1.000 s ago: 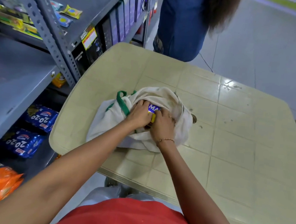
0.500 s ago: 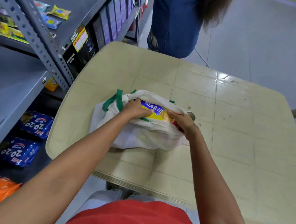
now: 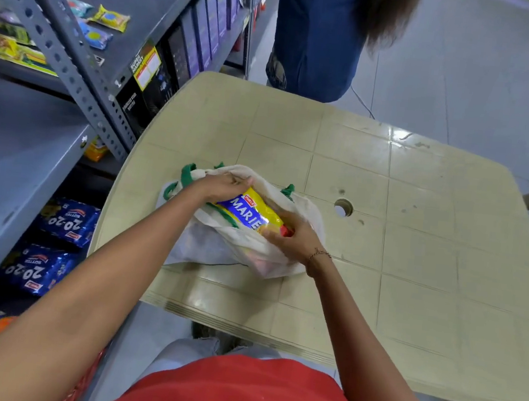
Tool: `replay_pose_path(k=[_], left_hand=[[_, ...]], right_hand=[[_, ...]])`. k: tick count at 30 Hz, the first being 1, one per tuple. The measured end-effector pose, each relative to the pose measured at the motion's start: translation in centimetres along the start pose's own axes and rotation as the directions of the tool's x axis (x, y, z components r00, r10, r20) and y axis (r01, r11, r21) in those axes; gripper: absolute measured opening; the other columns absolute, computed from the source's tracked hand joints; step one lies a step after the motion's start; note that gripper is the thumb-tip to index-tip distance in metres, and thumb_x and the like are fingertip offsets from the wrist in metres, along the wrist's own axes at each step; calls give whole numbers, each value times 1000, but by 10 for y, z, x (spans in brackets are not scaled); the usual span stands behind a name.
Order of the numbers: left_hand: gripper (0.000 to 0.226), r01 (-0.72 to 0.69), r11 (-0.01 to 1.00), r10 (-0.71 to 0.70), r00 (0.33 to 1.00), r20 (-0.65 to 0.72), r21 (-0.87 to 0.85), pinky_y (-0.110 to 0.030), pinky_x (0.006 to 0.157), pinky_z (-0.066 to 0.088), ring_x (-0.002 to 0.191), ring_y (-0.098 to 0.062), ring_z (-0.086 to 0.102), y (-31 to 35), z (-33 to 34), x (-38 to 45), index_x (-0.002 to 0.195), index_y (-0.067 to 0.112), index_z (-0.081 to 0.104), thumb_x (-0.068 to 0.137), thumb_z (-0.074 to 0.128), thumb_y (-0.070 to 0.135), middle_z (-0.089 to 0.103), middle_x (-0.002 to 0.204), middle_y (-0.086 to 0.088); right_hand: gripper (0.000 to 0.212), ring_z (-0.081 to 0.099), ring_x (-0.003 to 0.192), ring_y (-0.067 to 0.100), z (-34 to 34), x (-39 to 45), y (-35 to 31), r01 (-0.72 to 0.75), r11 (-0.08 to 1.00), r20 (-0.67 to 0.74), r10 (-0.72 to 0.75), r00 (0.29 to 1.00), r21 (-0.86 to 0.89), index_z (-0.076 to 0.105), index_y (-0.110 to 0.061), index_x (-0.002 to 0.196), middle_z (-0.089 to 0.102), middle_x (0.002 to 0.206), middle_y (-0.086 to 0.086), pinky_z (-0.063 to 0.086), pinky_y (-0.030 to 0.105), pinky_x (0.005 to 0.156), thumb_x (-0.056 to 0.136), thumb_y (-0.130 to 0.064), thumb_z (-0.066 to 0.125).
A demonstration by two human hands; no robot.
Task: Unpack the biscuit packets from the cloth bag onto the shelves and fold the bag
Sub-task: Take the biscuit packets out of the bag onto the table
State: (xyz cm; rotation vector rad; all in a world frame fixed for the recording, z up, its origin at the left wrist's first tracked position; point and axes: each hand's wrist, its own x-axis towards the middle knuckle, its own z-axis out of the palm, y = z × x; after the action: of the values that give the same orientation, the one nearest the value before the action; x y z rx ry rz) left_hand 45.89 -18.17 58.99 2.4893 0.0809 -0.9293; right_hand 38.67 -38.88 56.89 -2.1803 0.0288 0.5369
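Note:
A cream cloth bag (image 3: 219,247) with green handles lies on the left part of the beige plastic table (image 3: 414,248). A yellow and blue Marie biscuit packet (image 3: 248,213) sticks out of the bag's mouth. My left hand (image 3: 225,185) grips the packet's far end together with the bag's rim. My right hand (image 3: 292,237) holds the packet's near, red-tipped end against the cloth. Whatever else is inside the bag is hidden.
Grey metal shelves (image 3: 14,174) stand on the left, with blue 20-20 biscuit packs (image 3: 68,220) on a low level and small packets (image 3: 111,17) higher up. Dark boxes (image 3: 173,57) line the shelf beside the table. A person in jeans (image 3: 316,36) stands beyond the table.
Both hands were bunched together in the bag's mouth; they have spread apart and drawn the Marie packet out, so most of its label now shows. The bag has flattened.

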Motion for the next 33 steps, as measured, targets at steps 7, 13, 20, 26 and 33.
replay_pose_path(k=[7, 13, 20, 26, 33], left_hand=[[115, 86, 952, -94, 995, -15, -293, -41, 113, 32, 135, -24, 41, -22, 5, -5, 140, 24, 43, 57, 17, 99, 47, 145, -4], [43, -289, 695, 151, 954, -259, -658, -21, 79, 54, 95, -13, 63, -32, 8, -29, 109, 17, 51, 76, 78, 24, 66, 102, 3], [48, -573, 548, 154, 785, -601, -609, -31, 89, 52, 96, -11, 65, -33, -10, -33, 120, 10, 54, 77, 74, 13, 67, 111, -10], [38, -639, 504, 28, 685, -728, -581, -27, 79, 57, 91, -14, 70, -15, -17, -41, 111, 14, 65, 80, 71, 36, 72, 100, -4], [43, -458, 619, -23, 801, -598, -637, -32, 60, 47, 60, -7, 57, 31, 32, -43, 75, 17, 67, 69, 69, 59, 70, 69, 0]], right_hand=[[49, 61, 98, 12, -24, -5, -13, 188, 967, -248, -142, 958, 174, 62, -28, 109, 62, 111, -4, 49, 20, 83, 66, -21, 84], [80, 59, 110, 17, -33, 4, -29, 261, 831, -472, 2, 882, 492, 39, -17, 138, 49, 129, 4, 54, 23, 90, 70, -8, 81], [67, 65, 102, 8, -27, 6, -44, 391, 760, -564, -40, 825, 519, 46, -10, 130, 62, 117, 5, 55, 24, 86, 72, 5, 75], [56, 68, 98, 15, -30, 11, -48, 334, 593, -488, 116, 865, 733, 53, 2, 125, 68, 111, 13, 57, 28, 85, 75, -8, 76], [22, 68, 75, 10, -63, -25, 0, 259, 715, -552, 209, 807, 649, 70, -13, 98, 75, 76, -8, 58, 28, 70, 77, -12, 76]])
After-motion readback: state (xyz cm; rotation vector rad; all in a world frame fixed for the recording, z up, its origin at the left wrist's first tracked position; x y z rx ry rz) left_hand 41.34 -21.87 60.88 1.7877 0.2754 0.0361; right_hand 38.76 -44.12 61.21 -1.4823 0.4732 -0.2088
